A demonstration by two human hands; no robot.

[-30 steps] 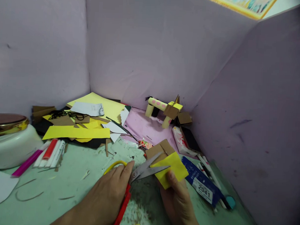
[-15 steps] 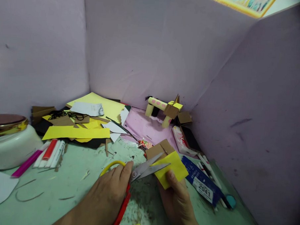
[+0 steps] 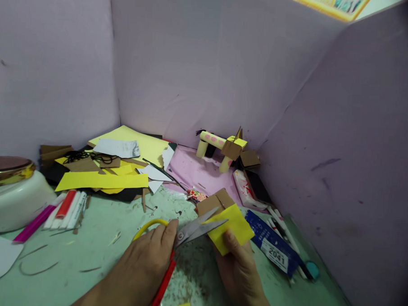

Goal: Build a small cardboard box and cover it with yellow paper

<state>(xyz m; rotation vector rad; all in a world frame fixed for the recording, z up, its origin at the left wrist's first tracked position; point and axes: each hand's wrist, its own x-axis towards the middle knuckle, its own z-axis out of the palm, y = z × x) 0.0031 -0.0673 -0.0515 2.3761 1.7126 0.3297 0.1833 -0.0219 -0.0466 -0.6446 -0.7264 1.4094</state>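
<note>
My left hand is closed around a pair of scissors with one yellow and one red handle. The blades are parted and point right, one of them lying across the near-left edge of a small yellow paper piece. My right hand pinches that paper, thumb on top and fingers hidden beneath. Just behind the paper is a brown cardboard piece; I cannot tell whether my right hand touches it.
A paper animal figure stands on a pink sheet at the back. Left lie paper scraps, markers and a white round container. On the right are a blue packet and a teal round object.
The view has shifted very slightly, so everything sits a little further left. My hands, the scissors and the yellow paper keep nearly the same arrangement, with the blades still parted.
</note>
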